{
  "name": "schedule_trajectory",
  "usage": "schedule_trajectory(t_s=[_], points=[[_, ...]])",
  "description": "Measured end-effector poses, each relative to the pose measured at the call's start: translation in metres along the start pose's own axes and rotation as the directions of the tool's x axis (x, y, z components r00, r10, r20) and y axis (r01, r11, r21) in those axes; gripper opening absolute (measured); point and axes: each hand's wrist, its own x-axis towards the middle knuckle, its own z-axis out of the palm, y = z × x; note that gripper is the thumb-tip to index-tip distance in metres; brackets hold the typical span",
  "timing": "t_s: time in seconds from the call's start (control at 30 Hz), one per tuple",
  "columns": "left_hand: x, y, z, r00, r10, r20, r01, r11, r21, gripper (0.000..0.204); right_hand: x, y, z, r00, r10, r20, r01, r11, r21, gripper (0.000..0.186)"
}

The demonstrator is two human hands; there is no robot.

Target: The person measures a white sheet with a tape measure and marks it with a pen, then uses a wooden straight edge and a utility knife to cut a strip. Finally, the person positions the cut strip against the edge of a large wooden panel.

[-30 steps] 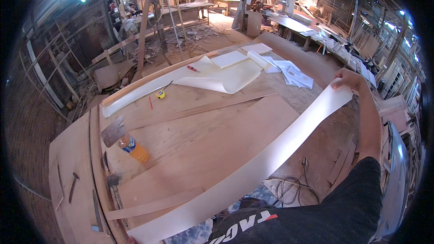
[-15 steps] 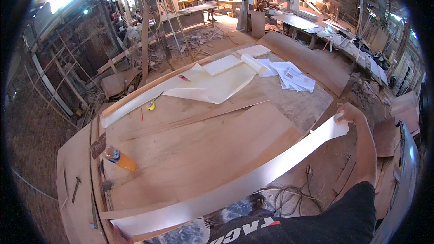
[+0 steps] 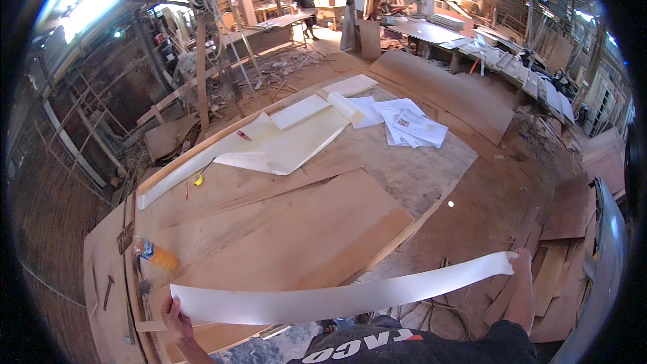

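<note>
A long, thin, white flexible strip (image 3: 337, 300) stretches across in front of me, bowing slightly between its ends. My left hand (image 3: 176, 320) is closed on its left end, thumb and fingers pinching the edge. At the other end my right hand (image 3: 521, 263) grips the strip's narrow tip. The strip hangs over the near edge of the worktable, above a brown plywood sheet (image 3: 290, 229). Close to my left hand lies a bottle of orange drink (image 3: 155, 254). Farther back are a yellow tape measure (image 3: 198, 179) and a small red tool (image 3: 243, 135).
A curled cream sheet (image 3: 296, 145), white boards (image 3: 300, 112) and loose papers (image 3: 414, 125) cover the table's far side. A hammer (image 3: 108, 291) lies at the left. Wood offcuts (image 3: 559, 266) lean at the right. A person (image 3: 306, 7) stands far back near other benches.
My right hand has come down and closer to me, so the strip runs more level. My left hand has risen with its end. My view has shifted right.
</note>
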Motion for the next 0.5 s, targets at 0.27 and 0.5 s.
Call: schedule_trajectory(t_s=[0.27,0.5], points=[[0.053,-0.003,0.067,0.951,0.074,0.3,-0.013,0.98,-0.199,0.019,-0.191,0.135,0.025,0.958,0.243,-0.155,-0.261,0.959,-0.109,0.023],[0.081,-0.019,0.078,0.882,0.128,0.454,0.008,0.958,-0.286,0.022,-0.338,0.126,0.026,0.751,0.632,-0.193,-0.62,0.775,0.125,0.018]])
